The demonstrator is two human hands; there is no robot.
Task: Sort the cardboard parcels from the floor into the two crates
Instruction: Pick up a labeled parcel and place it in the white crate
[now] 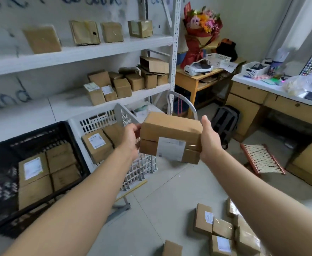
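I hold a brown cardboard parcel (pixel 170 132) with a white label in the air at the middle of the view. My left hand (pixel 131 141) grips its left end and my right hand (pixel 209 139) grips its right end, thumb up. Just left of the parcel stands a white crate (pixel 96 119) with a few parcels inside. Further left sits a black crate (pixel 72 137) holding several parcels. Several more parcels (pixel 223 230) lie on the floor at the lower right.
A white shelf rack (pixel 81 50) with many boxes rises behind the crates. A wooden table (pixel 194 76) with a flower bouquet and a desk (pixel 249 93) stand at the right. A backpack (pixel 225 122) and a small woven stool (pixel 262 159) sit on the floor.
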